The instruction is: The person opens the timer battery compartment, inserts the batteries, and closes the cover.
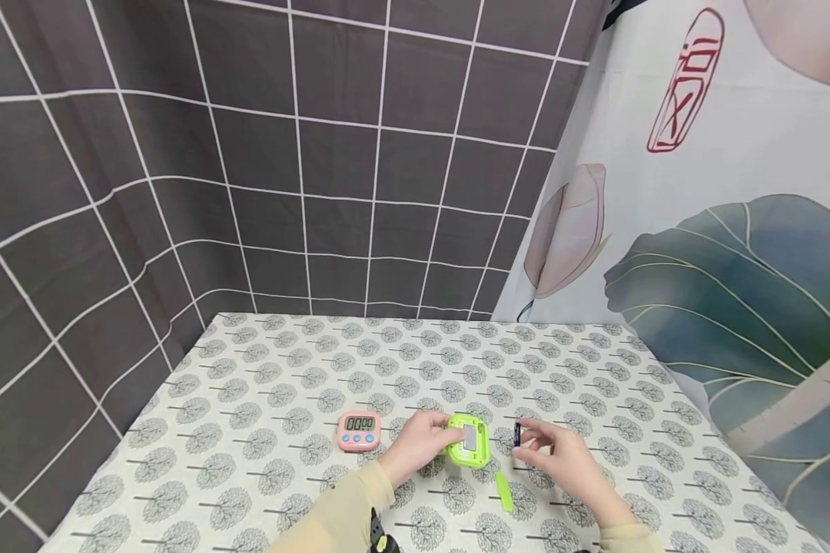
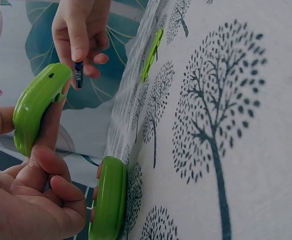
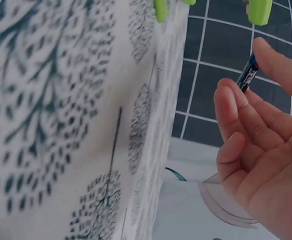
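Note:
My left hand (image 1: 425, 439) grips a bright green timer (image 1: 480, 453), its back with an uncovered battery slot turned up toward the head view. The thumb lies over its pale middle panel. In the left wrist view the timer (image 2: 38, 102) is raised off the cloth. My right hand (image 1: 556, 457) pinches a small dark battery (image 1: 517, 435) between thumb and fingertips, just right of the timer. The battery (image 3: 247, 73) stands near upright, its printed side showing in the right wrist view. A green battery cover (image 1: 504, 491) lies on the cloth between the hands.
A pink timer (image 1: 359, 431) with blue buttons and a lit-up "00:00" face lies left of my left hand. Another green rounded device (image 2: 108, 200) with reddish buttons sits on the tree-print tablecloth (image 1: 263, 415) in the left wrist view. Dark checked curtain (image 1: 339, 161) hangs behind.

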The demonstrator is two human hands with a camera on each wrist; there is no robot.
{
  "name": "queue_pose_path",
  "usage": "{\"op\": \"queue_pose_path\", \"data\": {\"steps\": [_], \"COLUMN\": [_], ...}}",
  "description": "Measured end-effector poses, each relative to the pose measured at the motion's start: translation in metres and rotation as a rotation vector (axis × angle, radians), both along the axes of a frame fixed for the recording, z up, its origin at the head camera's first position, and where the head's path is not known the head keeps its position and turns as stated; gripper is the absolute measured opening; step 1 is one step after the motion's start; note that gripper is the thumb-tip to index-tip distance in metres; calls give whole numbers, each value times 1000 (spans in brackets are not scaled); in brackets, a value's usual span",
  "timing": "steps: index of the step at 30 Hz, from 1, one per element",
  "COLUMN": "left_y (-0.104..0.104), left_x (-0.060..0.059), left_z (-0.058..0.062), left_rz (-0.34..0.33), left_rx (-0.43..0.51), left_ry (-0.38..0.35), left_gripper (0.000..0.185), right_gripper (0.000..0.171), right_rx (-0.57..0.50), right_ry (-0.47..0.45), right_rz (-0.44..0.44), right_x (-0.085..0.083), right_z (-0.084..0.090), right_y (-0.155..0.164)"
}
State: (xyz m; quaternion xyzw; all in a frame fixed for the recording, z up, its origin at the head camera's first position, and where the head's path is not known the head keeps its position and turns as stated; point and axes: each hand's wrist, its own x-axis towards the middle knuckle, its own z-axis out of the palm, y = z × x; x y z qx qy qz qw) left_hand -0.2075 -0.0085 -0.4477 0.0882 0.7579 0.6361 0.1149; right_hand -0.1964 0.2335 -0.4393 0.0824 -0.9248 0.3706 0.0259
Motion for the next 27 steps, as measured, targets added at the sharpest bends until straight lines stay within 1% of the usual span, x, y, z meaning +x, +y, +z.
{"op": "queue_pose_path", "data": {"steps": [5, 14, 18, 21, 23, 25, 27], "left_y": [0, -1, -2, -2, -1, -1, -1], "left_x": [-1, -1, -1, -1, 0, 0, 0], "left_z": [0, 0, 0, 0, 0, 0, 0], "left_rz": [1, -16, -15, -9, -3, 0, 1], "left_rx": [0, -17, -21, -45, -64, -76, -75], "left_ry": [3, 20, 17, 19, 24, 29, 34], "left_gripper": [29, 33, 34, 35, 34, 32, 31], "right_gripper": [52, 46, 46, 45, 45, 44, 44], "right_rx": [-35, -50, -70, -74, -71, -59, -41], "right_ry": [41, 173, 223, 235, 230, 222, 219], "right_rz": [61, 144, 216, 278, 303, 314, 306], "right_x": [2, 7, 9, 10, 10, 10, 11], "right_z": [4, 6, 6, 5, 5, 5, 4], "right_y": [-6, -12, -15, -19, -22, -24, -25]}}
